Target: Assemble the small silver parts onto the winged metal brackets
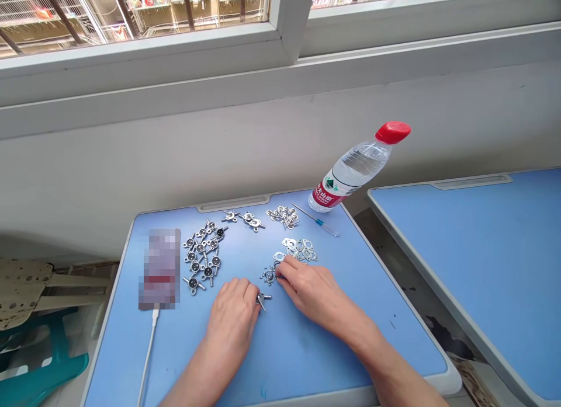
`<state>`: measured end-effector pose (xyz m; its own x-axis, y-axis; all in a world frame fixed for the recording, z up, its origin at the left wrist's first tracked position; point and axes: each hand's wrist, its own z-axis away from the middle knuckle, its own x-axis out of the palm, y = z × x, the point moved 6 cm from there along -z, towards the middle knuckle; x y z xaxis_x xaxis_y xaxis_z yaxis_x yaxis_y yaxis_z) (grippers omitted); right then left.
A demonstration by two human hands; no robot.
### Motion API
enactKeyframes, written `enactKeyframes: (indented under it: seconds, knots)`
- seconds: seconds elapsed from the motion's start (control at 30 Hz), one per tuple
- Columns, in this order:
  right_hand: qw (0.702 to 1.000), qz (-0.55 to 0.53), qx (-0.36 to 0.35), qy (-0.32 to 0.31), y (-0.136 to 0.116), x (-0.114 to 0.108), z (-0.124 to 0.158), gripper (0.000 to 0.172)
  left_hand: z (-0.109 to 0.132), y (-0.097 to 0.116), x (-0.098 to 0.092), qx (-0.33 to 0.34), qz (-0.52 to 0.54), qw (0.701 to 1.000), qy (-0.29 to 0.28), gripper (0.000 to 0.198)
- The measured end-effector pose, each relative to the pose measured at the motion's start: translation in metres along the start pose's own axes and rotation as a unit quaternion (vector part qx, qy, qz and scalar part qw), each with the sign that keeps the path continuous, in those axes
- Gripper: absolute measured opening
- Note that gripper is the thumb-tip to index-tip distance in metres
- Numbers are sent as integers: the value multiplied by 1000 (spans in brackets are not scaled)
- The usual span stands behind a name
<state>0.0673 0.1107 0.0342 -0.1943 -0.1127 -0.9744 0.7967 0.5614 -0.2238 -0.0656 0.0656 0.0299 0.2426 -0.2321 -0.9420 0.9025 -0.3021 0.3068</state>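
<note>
My left hand (234, 313) rests on the blue desk (280, 348), fingers curled around a small metal fitting (262, 299) that pokes out at its right side. My right hand (309, 287) lies just right of it, fingertips pressed together on a little heap of tiny screws (268, 275). Several flat metal plates (299, 249) lie just beyond the right hand. A cluster of assembled metal fittings (202, 254) lies to the left, and more metal parts (284, 215) lie near the desk's far edge.
A phone (160, 269) with a white cable (148, 354) lies at the desk's left. A small screwdriver (316, 220) and a red-capped water bottle (357, 167) stand at the far right corner. A second blue desk (495, 261) is to the right, a teal stool (41, 366) at the left.
</note>
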Motion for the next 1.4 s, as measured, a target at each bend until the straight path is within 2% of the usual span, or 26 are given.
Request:
enactKeyframes:
  seconds: [0.33, 0.5, 0.7, 0.77, 0.9, 1.1, 1.4]
  knots:
    - [1000, -10, 10, 4, 2, 13, 1, 23, 0, 0, 0, 8, 0, 1000, 0, 15]
    - [1000, -20, 7, 5, 1, 10, 1, 22, -1, 0, -1, 1, -3, 1000, -8, 14]
    - [985, -171, -19, -1, -13, 1, 5, 16, -1, 1, 0, 1, -5, 1000, -10, 13]
    - [982, -187, -35, -5, -20, 2, 5, 16, 0, 2, 0, 1, -4, 1000, -8, 14]
    - [987, -147, -64, -4, -30, 7, 4, 14, 1, 2, 0, 4, 4, 1000, 6, 16]
    - [992, -85, -96, 4, -32, 9, 6, 21, 1, 3, -1, 7, -2, 1000, 3, 18]
    - [991, -71, -115, 13, -34, 11, 7, 23, 2, 4, -2, 10, -2, 1000, 6, 18]
